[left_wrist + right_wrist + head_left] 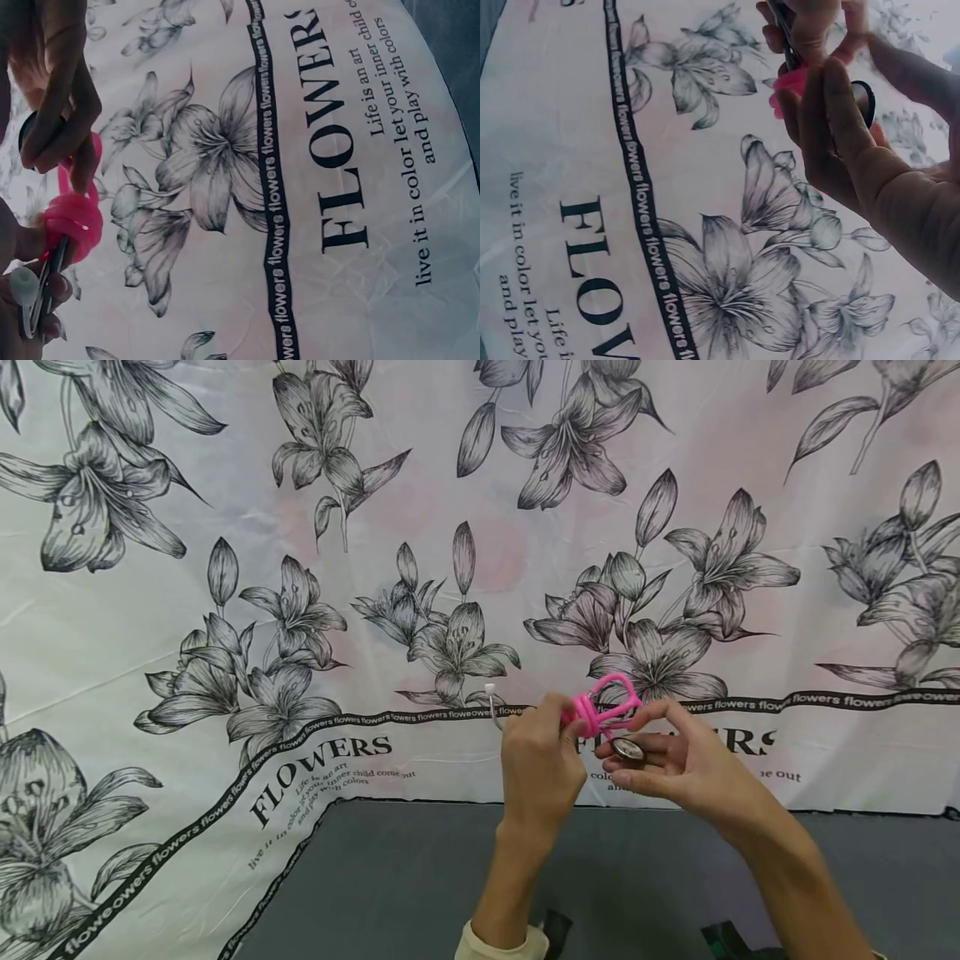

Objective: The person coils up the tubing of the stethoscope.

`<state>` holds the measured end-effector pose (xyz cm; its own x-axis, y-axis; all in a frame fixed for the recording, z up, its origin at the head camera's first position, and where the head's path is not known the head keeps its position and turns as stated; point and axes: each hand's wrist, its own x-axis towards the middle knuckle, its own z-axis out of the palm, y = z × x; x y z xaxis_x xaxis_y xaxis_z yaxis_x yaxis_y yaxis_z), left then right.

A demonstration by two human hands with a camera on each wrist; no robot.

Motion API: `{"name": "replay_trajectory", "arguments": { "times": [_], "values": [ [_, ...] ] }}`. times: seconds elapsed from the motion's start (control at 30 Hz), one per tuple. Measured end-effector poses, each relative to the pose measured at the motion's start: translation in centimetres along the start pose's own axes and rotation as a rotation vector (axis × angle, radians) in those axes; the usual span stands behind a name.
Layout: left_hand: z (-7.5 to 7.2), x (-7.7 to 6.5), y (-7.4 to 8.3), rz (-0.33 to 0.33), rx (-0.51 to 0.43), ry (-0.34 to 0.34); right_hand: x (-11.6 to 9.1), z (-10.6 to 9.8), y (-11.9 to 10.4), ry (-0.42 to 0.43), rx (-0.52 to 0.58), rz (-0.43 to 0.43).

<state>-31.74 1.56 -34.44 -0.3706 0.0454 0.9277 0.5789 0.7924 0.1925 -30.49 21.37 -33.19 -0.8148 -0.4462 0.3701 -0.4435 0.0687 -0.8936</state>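
Observation:
Both hands hold a stethoscope above the printed tablecloth. Its pink tubing (588,714) is wound in a tight coil, with a loop standing out toward the right. My left hand (538,768) grips the coil and the metal ear tubes (54,281); a white ear tip (491,689) sticks out past its knuckles. In my right hand (693,764), the round metal chest piece (627,749) lies against the fingers, while thumb and index finger reach the pink loop. The right wrist view shows the chest piece's dark rim (865,103) beside the fingers, with part of the tubing hidden behind them.
A white tablecloth (435,760) with black lily drawings and a lettered border covers the table. Grey surface (390,877) lies along the near side, beyond the cloth's dark edge. Two dark strap-like pieces (557,931) show at the bottom near the forearms.

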Motion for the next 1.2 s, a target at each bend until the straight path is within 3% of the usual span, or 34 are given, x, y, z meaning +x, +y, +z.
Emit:
{"name": "replay_trajectory", "arguments": {
  "times": [0.13, 0.33, 0.47, 0.63, 0.73, 0.87, 1.03, 1.2],
  "values": [
    [-0.4, 0.0, 0.5, 0.044, 0.066, -0.023, -0.3, 0.2, -0.2, 0.008, -0.168, -0.114],
    [-0.6, 0.1, 0.7, 0.152, 0.153, -0.120, -0.2, 1.3, -0.6, 0.197, -0.545, -0.281],
    [-0.8, 0.0, 0.4, 0.159, 0.134, -0.171, -0.1, 2.0, -0.4, 0.325, -0.720, -0.372],
    [-1.0, 0.0, 0.3, 0.182, 0.077, -0.196, 0.3, 2.2, 0.2, 0.531, -0.781, -0.443],
    [-0.9, 0.1, 0.1, 0.194, 0.057, -0.200, 0.7, 1.9, 0.5, 0.602, -0.806, -0.488],
    [-0.8, 0.2, 0.0, 0.204, 0.033, -0.207, 0.9, 1.3, 1.0, 0.580, -0.802, -0.506],
    [-0.8, 0.3, 0.0, 0.203, 0.039, -0.200, 1.0, 1.0, 1.5, 0.517, -0.764, -0.459],
    [-0.3, 0.2, 0.0, 0.199, 0.051, -0.171, 1.4, 1.1, 1.6, 0.518, -0.781, -0.429]
  ]
}}
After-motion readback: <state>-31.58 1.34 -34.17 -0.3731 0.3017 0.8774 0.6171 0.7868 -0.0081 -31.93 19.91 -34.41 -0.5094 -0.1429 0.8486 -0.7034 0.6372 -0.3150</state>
